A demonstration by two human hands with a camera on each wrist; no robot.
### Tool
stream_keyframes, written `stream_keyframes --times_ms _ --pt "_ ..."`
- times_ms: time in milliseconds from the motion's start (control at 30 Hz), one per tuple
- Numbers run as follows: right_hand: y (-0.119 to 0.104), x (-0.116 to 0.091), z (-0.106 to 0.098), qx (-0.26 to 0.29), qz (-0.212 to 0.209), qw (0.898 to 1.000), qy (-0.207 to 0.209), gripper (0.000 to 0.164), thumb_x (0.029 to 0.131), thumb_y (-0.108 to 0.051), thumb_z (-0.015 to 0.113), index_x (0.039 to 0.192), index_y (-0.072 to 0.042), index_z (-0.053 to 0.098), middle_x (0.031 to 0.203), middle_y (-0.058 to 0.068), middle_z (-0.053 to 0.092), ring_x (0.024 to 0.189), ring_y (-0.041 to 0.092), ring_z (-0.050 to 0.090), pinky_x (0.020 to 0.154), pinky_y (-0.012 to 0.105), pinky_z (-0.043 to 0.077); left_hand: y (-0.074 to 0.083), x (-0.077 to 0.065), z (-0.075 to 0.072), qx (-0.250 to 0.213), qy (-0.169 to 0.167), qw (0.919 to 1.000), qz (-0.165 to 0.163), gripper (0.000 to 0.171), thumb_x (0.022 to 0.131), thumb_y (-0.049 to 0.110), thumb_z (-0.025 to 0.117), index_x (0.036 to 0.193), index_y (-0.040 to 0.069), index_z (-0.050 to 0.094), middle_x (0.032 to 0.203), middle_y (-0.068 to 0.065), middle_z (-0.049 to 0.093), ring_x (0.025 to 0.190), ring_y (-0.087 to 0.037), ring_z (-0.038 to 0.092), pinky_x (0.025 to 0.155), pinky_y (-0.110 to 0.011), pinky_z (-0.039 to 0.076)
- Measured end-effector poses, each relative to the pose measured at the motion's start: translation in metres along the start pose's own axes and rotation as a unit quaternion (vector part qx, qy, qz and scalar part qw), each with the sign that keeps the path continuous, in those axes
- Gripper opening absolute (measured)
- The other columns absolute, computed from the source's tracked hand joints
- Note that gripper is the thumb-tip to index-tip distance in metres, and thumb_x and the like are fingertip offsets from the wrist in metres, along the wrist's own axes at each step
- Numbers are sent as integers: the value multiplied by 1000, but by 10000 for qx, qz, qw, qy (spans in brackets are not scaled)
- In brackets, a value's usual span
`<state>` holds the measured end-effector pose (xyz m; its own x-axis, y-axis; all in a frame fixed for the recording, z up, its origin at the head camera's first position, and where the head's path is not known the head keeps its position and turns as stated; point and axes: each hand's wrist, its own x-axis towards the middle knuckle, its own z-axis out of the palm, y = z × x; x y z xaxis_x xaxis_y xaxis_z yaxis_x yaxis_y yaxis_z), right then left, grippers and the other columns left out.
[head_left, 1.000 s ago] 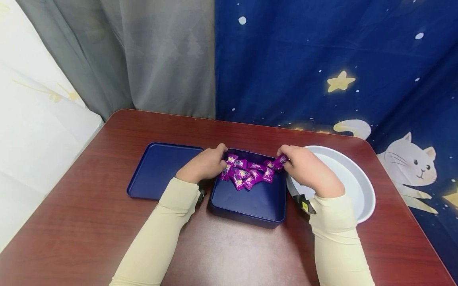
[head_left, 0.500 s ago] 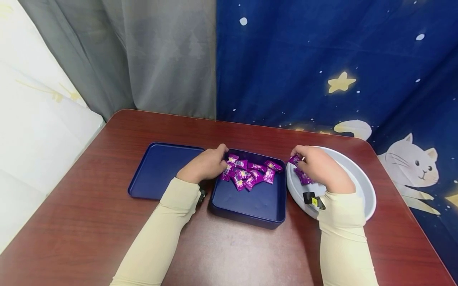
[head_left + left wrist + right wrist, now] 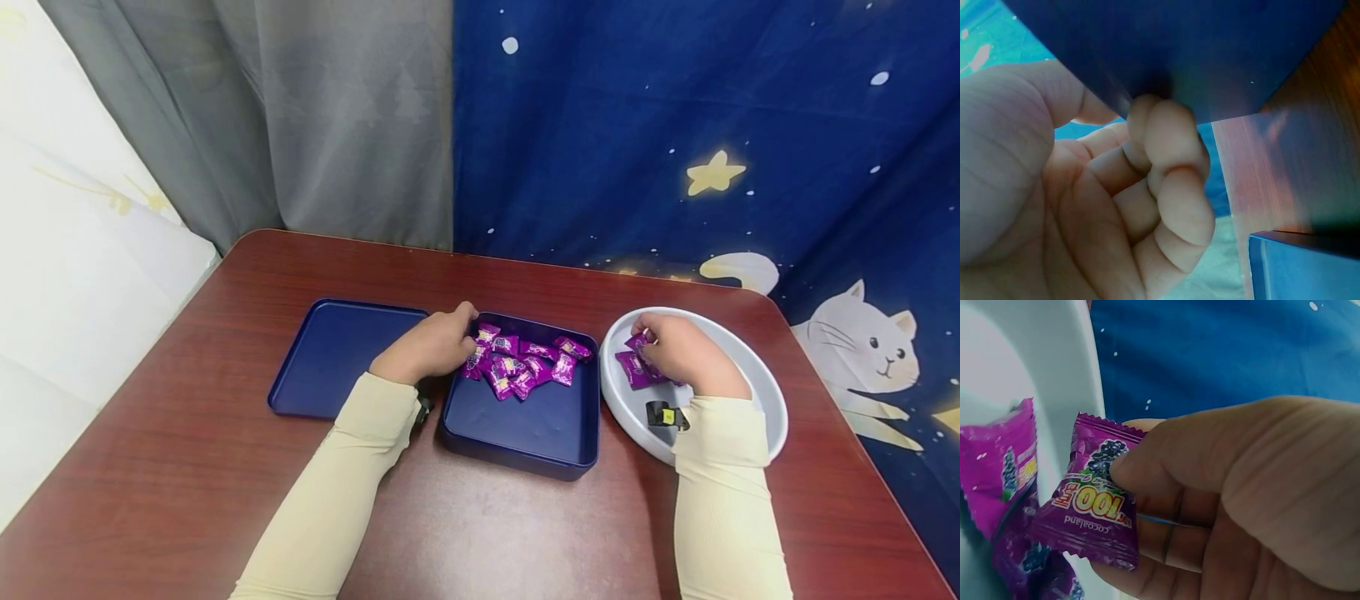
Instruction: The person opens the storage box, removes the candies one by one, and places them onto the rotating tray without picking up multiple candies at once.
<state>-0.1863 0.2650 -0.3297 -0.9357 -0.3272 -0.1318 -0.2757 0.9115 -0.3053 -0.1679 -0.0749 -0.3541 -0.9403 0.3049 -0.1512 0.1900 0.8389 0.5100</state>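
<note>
In the right wrist view my right hand [image 3: 1204, 494] pinches a purple wrapped gummy candy [image 3: 1100, 494] between thumb and fingers; grapes are printed on its wrapper. In the head view that hand hovers low over the round white tray [image 3: 765, 367], where other purple candies [image 3: 634, 370] lie. My left hand [image 3: 431, 342] grips the left wall of the dark blue box [image 3: 532, 425], thumb at the rim and fingers curled against the outside, as the left wrist view shows. Several purple candies [image 3: 507, 367] are heaped at the far end of this box.
Left of the box lies a flat dark blue lid [image 3: 337, 358], partly covered by the left arm. All stand on a reddish-brown table [image 3: 225, 467], with grey and blue curtains [image 3: 600, 133] behind its far edge.
My right hand has moved right from the box's far right corner to over the white tray, holding a candy. Candies now lie in the tray. The left hand stays on the box.
</note>
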Motion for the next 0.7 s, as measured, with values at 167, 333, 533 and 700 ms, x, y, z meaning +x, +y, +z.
stream_keyframes --times_ms 167,333,533,700 --pt "5 1 2 -71 6 10000 -34 29 80 -1 51 108 1 60 81 15 62 68 23 54 61 40 48 0 0 0 9 12 10000 11 43 91 19 49 132 9 40 96 -9 62 81 -20 55 80 -39 48" --pt "8 1 3 10 56 9998 -168 30 78 -1 53 107 3 59 75 11 60 63 21 53 58 38 46 1 0 0 9 1 10000 22 43 91 19 49 132 9 40 104 -12 62 83 -21 55 83 -41 48" --pt "11 0 4 34 248 9991 -331 33 78 -2 54 111 3 58 80 13 62 66 22 54 63 41 47 0 0 -1 20 1 10000 16 43 92 19 49 132 9 40 104 -12 62 83 -21 55 84 -41 48" --pt "12 -1 3 11 398 9984 -410 38 78 -3 54 116 3 56 89 16 62 73 25 55 69 45 48 0 0 0 2 -2 10000 9 43 92 19 49 132 9 40 100 -11 62 84 -21 55 85 -42 48"
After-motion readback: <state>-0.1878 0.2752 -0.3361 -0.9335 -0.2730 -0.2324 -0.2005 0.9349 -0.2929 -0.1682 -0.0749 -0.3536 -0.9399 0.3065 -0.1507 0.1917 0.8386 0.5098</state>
